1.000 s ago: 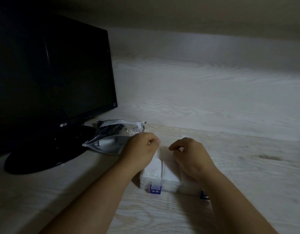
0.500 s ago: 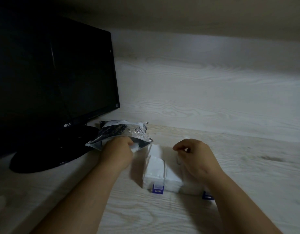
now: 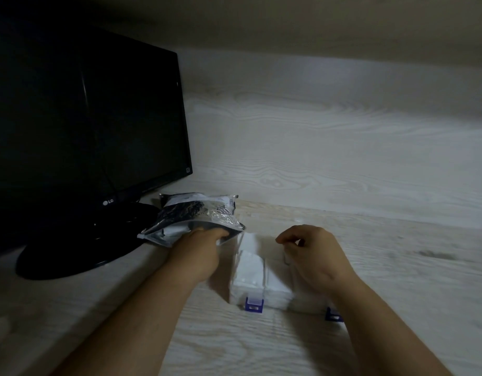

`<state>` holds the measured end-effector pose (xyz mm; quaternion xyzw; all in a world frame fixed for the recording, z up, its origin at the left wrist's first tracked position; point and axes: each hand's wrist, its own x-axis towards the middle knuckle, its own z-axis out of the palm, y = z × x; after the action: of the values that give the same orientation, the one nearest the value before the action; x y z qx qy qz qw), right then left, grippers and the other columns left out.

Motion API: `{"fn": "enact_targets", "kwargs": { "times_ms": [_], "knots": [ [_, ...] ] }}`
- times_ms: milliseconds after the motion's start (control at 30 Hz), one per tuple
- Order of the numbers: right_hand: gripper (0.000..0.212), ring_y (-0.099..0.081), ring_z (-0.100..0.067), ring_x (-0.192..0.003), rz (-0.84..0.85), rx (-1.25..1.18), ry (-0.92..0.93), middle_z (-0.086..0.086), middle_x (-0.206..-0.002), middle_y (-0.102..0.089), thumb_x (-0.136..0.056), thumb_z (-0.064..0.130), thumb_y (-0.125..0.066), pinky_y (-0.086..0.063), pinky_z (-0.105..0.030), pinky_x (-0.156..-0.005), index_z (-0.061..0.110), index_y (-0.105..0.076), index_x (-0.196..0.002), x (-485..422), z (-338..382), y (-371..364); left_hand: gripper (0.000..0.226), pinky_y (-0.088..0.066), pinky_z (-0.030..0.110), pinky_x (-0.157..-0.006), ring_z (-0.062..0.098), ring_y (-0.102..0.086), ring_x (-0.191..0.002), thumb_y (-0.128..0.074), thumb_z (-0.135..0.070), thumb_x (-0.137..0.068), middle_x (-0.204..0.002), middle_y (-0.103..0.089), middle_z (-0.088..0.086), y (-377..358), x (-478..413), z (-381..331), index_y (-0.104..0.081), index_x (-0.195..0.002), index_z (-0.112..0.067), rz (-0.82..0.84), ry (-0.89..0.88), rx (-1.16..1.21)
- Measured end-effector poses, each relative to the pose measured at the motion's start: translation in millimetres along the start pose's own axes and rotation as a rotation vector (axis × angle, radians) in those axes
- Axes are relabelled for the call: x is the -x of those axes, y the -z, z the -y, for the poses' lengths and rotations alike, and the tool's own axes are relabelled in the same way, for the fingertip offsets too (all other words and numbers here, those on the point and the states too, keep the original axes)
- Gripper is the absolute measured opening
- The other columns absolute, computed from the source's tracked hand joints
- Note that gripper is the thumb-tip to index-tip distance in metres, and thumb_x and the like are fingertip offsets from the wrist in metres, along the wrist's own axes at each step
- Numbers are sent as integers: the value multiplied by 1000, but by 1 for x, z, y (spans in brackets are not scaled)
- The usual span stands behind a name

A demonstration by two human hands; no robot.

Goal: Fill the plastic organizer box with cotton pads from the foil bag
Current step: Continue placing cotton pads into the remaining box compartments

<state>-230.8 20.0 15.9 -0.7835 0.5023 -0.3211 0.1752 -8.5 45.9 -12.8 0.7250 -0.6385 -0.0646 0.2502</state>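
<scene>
- With left hand (image 3: 199,253), gone from organizer box (image 3: 275,294) into foil bag (image 3: 196,213); fingers hidden, grip untellable.
- With right hand (image 3: 316,256), hovering loosely curled, empty, above box.
- Likely fetching more cotton pads (image 3: 249,267).

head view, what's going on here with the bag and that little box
A person is moving white cotton pads from a crinkled silver foil bag into a clear plastic organizer box with blue latches. The left hand reaches into the bag's open mouth, fingers hidden. The right hand is above the box, fingers curled; what it holds is unclear. Pads already fill the near compartments.
</scene>
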Motion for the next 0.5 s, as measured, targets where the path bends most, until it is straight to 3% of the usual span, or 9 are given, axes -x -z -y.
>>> {"fn": "enact_targets", "kwargs": {
  "times_ms": [233,500],
  "knots": [
    [25,-58,2,-74,9,-7,-8,17,-89,-64,-89,12,-57,-38,-4,-62,30,-74,-95,0,1,0,52,-47,32,-98,22,-57,-116,-48,-4,-78,-125,-61,3,-1,0,-1,-65,-120,-31,-5,-2,18],
    [24,-57,2,-73,13,-23,-16,18,-86,-61,-89,11,-58,-39,-6,-63,29,-73,-94,1,2,1,39,-46,32,-96,25,-56,-118,-53,-5,-85,-127,-62,7,5,-4,-4,-61,-121,-18,-123,95,5]
  ]
}}
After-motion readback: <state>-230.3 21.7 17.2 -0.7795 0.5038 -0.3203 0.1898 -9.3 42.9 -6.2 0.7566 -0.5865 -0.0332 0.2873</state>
